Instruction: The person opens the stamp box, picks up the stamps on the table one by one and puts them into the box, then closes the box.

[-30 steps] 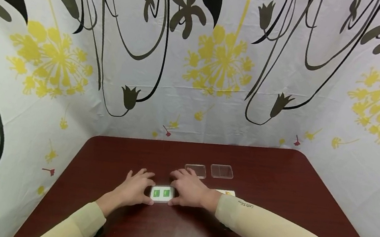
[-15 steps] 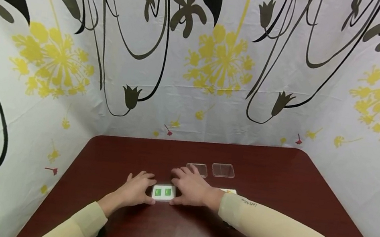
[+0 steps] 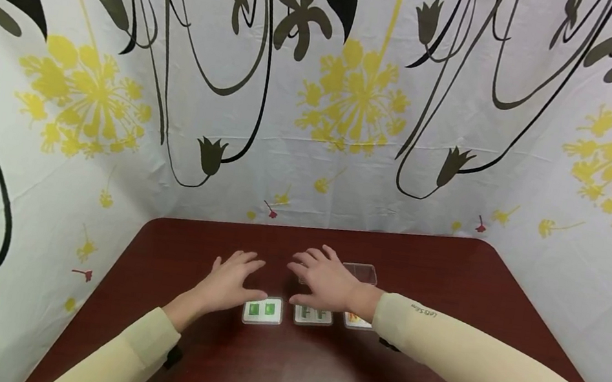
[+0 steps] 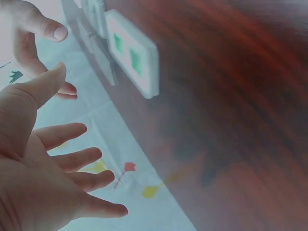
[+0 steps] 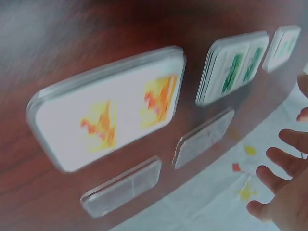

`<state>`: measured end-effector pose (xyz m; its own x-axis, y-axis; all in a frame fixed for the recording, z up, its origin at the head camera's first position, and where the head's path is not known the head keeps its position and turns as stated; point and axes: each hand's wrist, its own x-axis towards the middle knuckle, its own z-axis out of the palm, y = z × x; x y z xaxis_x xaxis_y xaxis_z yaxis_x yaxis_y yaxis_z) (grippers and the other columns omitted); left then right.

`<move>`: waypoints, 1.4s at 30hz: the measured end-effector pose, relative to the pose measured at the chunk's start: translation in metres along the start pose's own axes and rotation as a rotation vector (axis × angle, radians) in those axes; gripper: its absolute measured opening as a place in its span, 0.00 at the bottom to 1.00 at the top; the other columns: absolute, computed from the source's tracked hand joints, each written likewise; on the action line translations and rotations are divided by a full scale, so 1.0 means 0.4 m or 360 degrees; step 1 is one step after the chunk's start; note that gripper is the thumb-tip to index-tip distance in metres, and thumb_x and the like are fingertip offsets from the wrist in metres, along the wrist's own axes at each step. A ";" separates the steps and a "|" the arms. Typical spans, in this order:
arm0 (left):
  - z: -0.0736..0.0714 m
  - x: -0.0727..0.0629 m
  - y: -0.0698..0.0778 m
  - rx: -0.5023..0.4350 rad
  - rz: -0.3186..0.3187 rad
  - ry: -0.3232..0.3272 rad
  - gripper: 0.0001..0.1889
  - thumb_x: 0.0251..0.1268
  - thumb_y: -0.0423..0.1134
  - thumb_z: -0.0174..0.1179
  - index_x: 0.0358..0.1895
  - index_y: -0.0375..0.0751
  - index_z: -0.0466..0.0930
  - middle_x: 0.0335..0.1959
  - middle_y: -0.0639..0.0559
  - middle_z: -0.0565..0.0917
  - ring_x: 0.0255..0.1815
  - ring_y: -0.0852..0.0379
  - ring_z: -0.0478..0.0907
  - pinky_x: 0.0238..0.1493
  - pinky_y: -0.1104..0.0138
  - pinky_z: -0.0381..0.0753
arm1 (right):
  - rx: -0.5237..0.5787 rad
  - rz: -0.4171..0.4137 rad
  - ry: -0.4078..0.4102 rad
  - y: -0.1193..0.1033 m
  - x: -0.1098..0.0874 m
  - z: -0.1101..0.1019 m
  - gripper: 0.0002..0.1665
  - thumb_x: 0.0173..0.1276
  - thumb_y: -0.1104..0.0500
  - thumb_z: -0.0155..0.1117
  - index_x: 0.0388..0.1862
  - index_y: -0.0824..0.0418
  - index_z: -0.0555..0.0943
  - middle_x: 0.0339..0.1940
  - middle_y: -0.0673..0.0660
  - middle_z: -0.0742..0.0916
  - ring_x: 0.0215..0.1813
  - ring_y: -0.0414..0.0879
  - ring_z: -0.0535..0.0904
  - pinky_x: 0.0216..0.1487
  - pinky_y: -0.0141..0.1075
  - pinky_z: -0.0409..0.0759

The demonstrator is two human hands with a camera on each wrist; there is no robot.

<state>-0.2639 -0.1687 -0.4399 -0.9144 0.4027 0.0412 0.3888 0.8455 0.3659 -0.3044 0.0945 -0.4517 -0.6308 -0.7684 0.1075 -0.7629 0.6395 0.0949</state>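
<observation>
A flat clear plastic case (image 3: 261, 318), showing a white face with two green squares, lies on the dark red table. My left hand (image 3: 222, 285) hovers over its left end, fingers spread and holding nothing. Just right of that case is a second one (image 5: 233, 67) with dark green pictures. My right hand (image 3: 327, 280) is above and behind this second case, its fingers apart and nothing in them. Farther right lies a third case (image 5: 110, 113) with orange and yellow pictures; the right wrist partly hides it in the head view.
Two shallow clear plastic pieces, one (image 5: 204, 138) behind the middle case and another (image 5: 122, 187) behind the orange one, lie farther back. A floral-patterned cloth (image 3: 296, 176) hangs behind and beside the table (image 3: 222, 368).
Both hands have let go of the green-square case and lifted away from it, towards the back. My right hand has also shifted right, uncovering the middle case.
</observation>
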 end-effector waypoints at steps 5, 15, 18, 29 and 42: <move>-0.002 0.051 0.028 -0.0042 0.0013 0.0067 0.39 0.62 0.57 0.69 0.73 0.45 0.70 0.76 0.43 0.64 0.77 0.39 0.55 0.66 0.28 0.49 | -0.0011 0.0035 0.0078 0.037 -0.014 -0.033 0.43 0.67 0.28 0.59 0.73 0.51 0.72 0.71 0.53 0.74 0.72 0.53 0.65 0.70 0.63 0.57; 0.031 0.149 0.063 -0.0098 -0.0029 0.0045 0.41 0.62 0.60 0.68 0.75 0.48 0.67 0.78 0.41 0.59 0.79 0.38 0.50 0.67 0.29 0.47 | 0.0078 0.0196 0.0060 0.117 -0.045 -0.027 0.42 0.66 0.33 0.65 0.72 0.54 0.74 0.71 0.56 0.74 0.73 0.57 0.64 0.70 0.64 0.57; 0.043 0.171 0.066 -0.0112 -0.0056 -0.0002 0.41 0.62 0.61 0.68 0.76 0.49 0.67 0.79 0.39 0.56 0.79 0.35 0.48 0.67 0.28 0.46 | 0.0124 0.0276 -0.0007 0.145 -0.055 0.000 0.42 0.67 0.33 0.65 0.72 0.54 0.74 0.71 0.58 0.73 0.73 0.59 0.63 0.70 0.65 0.56; 0.107 0.227 0.059 -0.0067 -0.0068 -0.0152 0.39 0.60 0.60 0.69 0.74 0.53 0.70 0.78 0.38 0.58 0.78 0.30 0.48 0.65 0.26 0.44 | 0.0193 0.0383 -0.0143 0.196 -0.059 0.072 0.43 0.65 0.30 0.64 0.73 0.51 0.74 0.74 0.59 0.70 0.75 0.59 0.60 0.70 0.65 0.54; 0.145 0.232 0.060 -0.0011 -0.0100 -0.0141 0.36 0.60 0.59 0.70 0.71 0.54 0.74 0.76 0.41 0.62 0.77 0.35 0.53 0.66 0.27 0.45 | 0.0188 0.0404 -0.0157 0.199 -0.054 0.102 0.42 0.64 0.27 0.62 0.68 0.50 0.79 0.73 0.56 0.72 0.74 0.58 0.62 0.69 0.64 0.58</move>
<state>-0.3330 -0.0909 -0.4811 -0.9233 0.3786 -0.0642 0.3301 0.8678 0.3714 -0.3571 0.1611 -0.4868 -0.8099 -0.5864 0.0160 -0.5865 0.8090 -0.0392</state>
